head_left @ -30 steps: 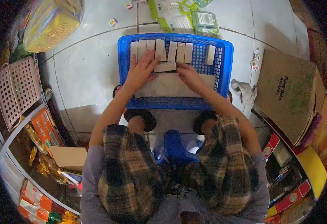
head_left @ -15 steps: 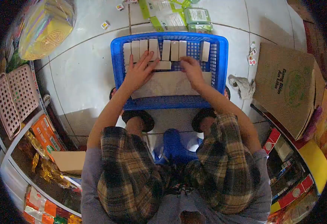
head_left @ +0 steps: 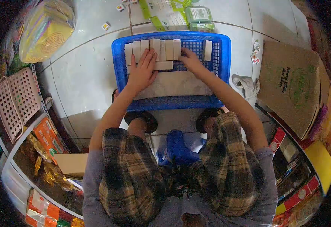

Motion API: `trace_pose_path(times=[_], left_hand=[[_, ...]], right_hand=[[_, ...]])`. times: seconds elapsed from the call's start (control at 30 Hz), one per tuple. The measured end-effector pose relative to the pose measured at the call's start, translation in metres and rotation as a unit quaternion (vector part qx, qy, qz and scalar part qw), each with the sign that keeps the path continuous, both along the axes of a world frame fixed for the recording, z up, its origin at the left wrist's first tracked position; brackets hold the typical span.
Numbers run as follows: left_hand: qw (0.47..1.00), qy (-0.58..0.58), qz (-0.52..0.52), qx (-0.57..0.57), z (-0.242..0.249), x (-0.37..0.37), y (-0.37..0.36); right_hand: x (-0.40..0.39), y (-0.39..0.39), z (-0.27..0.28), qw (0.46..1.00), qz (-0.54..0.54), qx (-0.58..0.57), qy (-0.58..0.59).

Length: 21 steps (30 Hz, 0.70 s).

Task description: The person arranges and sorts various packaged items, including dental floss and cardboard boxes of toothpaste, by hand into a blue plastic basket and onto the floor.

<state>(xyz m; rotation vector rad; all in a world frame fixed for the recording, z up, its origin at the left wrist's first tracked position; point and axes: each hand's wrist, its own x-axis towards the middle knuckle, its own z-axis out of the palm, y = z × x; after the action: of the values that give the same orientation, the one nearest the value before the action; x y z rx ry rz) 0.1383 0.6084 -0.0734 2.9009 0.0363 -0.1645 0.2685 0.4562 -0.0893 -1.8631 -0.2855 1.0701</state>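
A blue plastic basket (head_left: 228, 64) sits on the floor before me, with a row of narrow white boxes (head_left: 169, 50) standing side by side along its far wall. My left hand (head_left: 143, 72) lies with fingers spread over the boxes at the left of the row. My right hand (head_left: 192, 62) has bent fingers closed against the right side of the row's last box (head_left: 177, 49). One box (head_left: 164, 65) lies crosswise below the row. A long pale carton piece (head_left: 175, 84) lies in the near part, beneath my wrists. Another box (head_left: 208, 51) stands apart near the right wall.
Green packets (head_left: 169, 19) and a green plastic container (head_left: 199, 15) lie beyond the basket. A grey cloth (head_left: 246, 86) and a brown carton (head_left: 288, 85) are to the right. A pink basket (head_left: 20, 98) and a yellow wrapped bundle (head_left: 48, 34) are at left.
The boxes by my right hand have slid left against the others, closing the gap in the row. My right hand has moved slightly left and up with them; the left hand stays on the boxes.
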Motion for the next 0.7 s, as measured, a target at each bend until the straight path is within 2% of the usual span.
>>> trace_pose_path(times=[0.07, 0.17, 0.27, 0.33, 0.37, 0.43, 0.53, 0.7], left_hand=[[1.0, -0.009, 0.013, 0.003, -0.003, 0.0, -0.001], [0.999, -0.02, 0.026, 0.011, -0.003, 0.0, -0.002], [0.999, -0.014, 0.028, 0.021, -0.001, 0.0, 0.0], [0.999, -0.007, 0.029, 0.026, -0.001, -0.001, 0.0], [0.999, -0.012, 0.025, 0.029, 0.0, -0.001, 0.0], [0.999, -0.016, 0.021, 0.033, 0.0, -0.002, 0.0], [0.999, -0.016, 0.025, 0.031, 0.0, -0.002, -0.001], [0.999, -0.015, 0.025, 0.036, -0.001, -0.001, -0.002]], right_hand=[[0.002, -0.001, -0.006, 1.0, 0.02, -0.011, -0.012], [0.001, 0.001, -0.008, 0.999, -0.034, 0.001, -0.023], [0.007, -0.001, -0.025, 0.999, -0.025, -0.036, 0.015], [0.008, -0.002, -0.036, 0.999, -0.033, 0.033, 0.007], [0.008, -0.004, -0.041, 0.999, -0.034, 0.033, 0.007], [0.008, 0.002, -0.028, 0.994, -0.101, -0.014, 0.043], [0.015, 0.009, -0.004, 0.993, -0.063, -0.072, 0.072], [0.015, 0.011, -0.026, 0.995, -0.06, -0.079, -0.026]])
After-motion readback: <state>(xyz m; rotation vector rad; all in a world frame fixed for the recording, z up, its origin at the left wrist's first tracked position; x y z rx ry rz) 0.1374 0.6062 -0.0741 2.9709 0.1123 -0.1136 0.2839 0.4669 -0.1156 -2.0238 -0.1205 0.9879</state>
